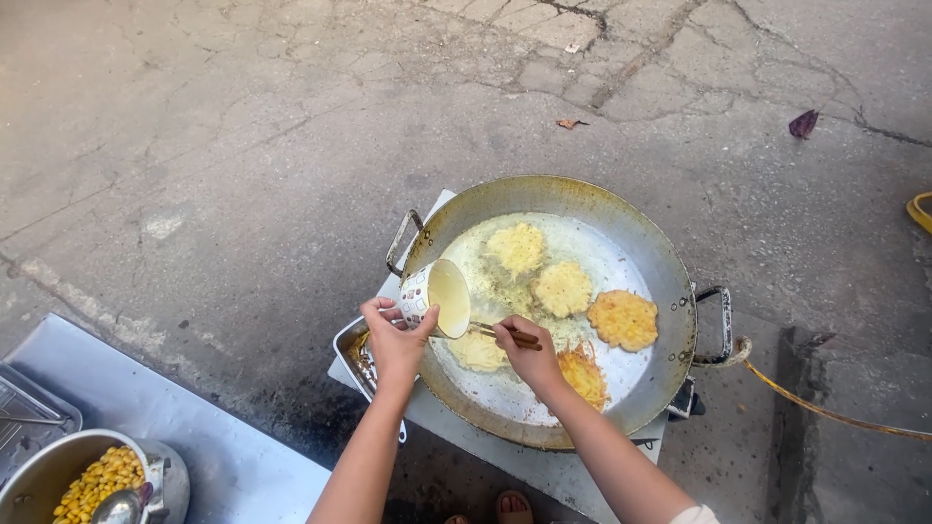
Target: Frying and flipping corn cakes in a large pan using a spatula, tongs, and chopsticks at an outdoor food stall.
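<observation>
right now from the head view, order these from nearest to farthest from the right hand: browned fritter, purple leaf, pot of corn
1. browned fritter, in the wok just right of the right hand
2. purple leaf, on the ground, far upper right
3. pot of corn, lower left corner

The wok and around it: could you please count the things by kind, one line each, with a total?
Fritters in the wok: 5, from pale to golden
Cups: 1, tilted in the left hand
Chopstick pairs: 1, in the right hand
Pots of corn kernels: 1
Woks: 1
Total: 9
</observation>
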